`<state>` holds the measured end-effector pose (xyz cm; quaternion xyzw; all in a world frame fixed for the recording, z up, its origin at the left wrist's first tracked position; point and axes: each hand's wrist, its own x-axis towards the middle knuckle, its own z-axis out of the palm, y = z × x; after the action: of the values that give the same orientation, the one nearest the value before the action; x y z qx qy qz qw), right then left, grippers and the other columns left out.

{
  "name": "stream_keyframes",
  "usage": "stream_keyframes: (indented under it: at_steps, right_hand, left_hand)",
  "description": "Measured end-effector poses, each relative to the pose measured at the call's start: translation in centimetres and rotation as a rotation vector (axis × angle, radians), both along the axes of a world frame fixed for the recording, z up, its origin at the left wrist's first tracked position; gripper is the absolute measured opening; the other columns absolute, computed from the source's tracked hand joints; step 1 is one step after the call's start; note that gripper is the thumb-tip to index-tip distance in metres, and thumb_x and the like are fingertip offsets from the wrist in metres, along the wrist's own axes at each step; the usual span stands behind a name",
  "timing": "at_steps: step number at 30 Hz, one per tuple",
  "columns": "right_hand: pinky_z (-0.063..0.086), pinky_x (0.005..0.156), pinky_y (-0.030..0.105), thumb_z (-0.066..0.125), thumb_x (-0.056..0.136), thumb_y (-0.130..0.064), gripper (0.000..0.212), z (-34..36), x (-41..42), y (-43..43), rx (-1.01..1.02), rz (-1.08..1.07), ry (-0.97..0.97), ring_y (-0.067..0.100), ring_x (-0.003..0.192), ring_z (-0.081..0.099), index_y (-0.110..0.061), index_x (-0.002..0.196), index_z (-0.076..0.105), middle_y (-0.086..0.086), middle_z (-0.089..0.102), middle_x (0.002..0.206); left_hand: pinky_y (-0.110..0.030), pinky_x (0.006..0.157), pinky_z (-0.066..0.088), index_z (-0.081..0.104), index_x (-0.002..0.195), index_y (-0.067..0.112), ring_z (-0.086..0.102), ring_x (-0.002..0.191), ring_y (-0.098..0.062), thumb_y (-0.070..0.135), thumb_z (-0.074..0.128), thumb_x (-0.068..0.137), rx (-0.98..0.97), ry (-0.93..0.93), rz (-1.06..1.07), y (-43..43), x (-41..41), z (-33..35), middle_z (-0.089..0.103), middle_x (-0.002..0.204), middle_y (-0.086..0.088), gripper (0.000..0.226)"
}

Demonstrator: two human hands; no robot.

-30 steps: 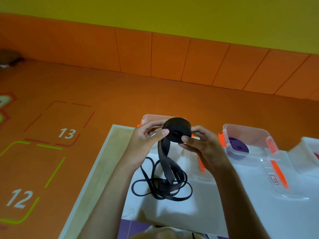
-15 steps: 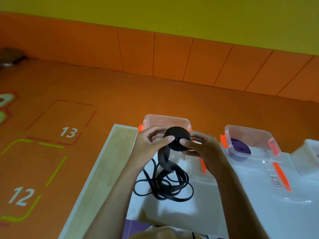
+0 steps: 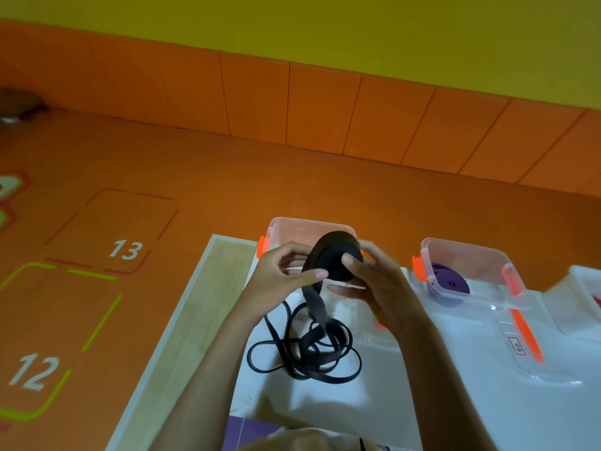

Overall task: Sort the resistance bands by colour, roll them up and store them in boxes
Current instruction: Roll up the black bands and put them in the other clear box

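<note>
A black resistance band roll [image 3: 335,255] is held above the table between both hands. My right hand [image 3: 377,284] grips the roll, thumb on its face. My left hand [image 3: 283,275] pinches the band's strip where it leaves the roll. The unrolled rest of the black band [image 3: 309,349] hangs down and lies in loose loops on the white table cover. Behind the roll stands a clear box with orange clips [image 3: 292,226]. A second clear box [image 3: 468,258] to the right holds a rolled purple band [image 3: 448,281].
A clear lid with an orange clip [image 3: 527,340] lies in front of the purple box. A third box [image 3: 585,288] shows at the right edge. The table's wooden left edge [image 3: 195,307] borders an orange floor with numbered squares. An orange padded wall runs behind.
The roll has turned and tilted in my hands, and the camera has shifted slightly. The loose loops on the table look much the same.
</note>
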<state>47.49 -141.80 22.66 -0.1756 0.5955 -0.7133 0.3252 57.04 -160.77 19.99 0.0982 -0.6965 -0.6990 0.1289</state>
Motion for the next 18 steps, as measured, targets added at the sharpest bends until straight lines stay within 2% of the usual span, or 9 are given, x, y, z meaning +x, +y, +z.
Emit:
stream_keyframes:
  at_steps: [3,7,12,14,18]
  right_hand:
    - [0.065,0.079,0.041,0.084,0.083,-0.048,0.047,0.1,-0.3,0.2,-0.006,-0.037,-0.004,0.036,0.112,0.073,-0.022,0.118,0.071,0.016,0.075,0.118]
    - [0.065,0.079,0.043,0.077,0.089,-0.046,0.036,-0.3,-0.1,0.0,0.010,-0.097,0.027,0.032,0.110,0.075,-0.026,0.119,0.072,0.012,0.077,0.117]
    - [0.065,0.078,0.041,0.076,0.088,-0.043,0.036,-0.3,0.4,-0.3,0.009,-0.167,0.047,0.030,0.108,0.076,-0.024,0.119,0.073,0.009,0.078,0.113]
    - [0.065,0.078,0.041,0.076,0.089,-0.042,0.035,-0.1,0.5,-0.3,0.008,-0.175,0.049,0.030,0.107,0.076,-0.024,0.119,0.073,0.009,0.077,0.113]
    - [0.065,0.080,0.043,0.075,0.090,-0.037,0.027,0.3,0.6,-0.2,0.010,-0.206,0.033,0.032,0.105,0.077,-0.025,0.115,0.075,0.012,0.077,0.113]
  left_hand:
    - [-0.019,0.089,0.056,0.075,0.120,0.023,0.073,0.110,-0.011,0.016,0.088,0.086,-0.004,-0.023,-0.024,0.0,0.6,-1.0,0.079,0.117,0.007,0.038]
    - [-0.013,0.092,0.053,0.071,0.127,0.037,0.068,0.115,-0.003,0.015,0.074,0.098,-0.079,-0.069,-0.034,0.2,0.5,-1.8,0.076,0.120,0.017,0.037]
    - [-0.023,0.096,0.051,0.071,0.127,0.040,0.067,0.111,-0.005,0.013,0.053,0.106,-0.213,-0.119,-0.038,0.2,0.3,-2.2,0.074,0.120,0.021,0.039]
    - [-0.026,0.097,0.051,0.068,0.126,0.046,0.067,0.110,-0.006,0.016,0.050,0.107,-0.213,-0.131,-0.068,0.2,0.3,-2.0,0.073,0.121,0.021,0.039]
    - [-0.031,0.105,0.051,0.065,0.131,0.043,0.066,0.117,-0.011,0.013,0.052,0.106,-0.157,-0.118,-0.140,0.4,0.4,-1.9,0.074,0.121,0.011,0.041]
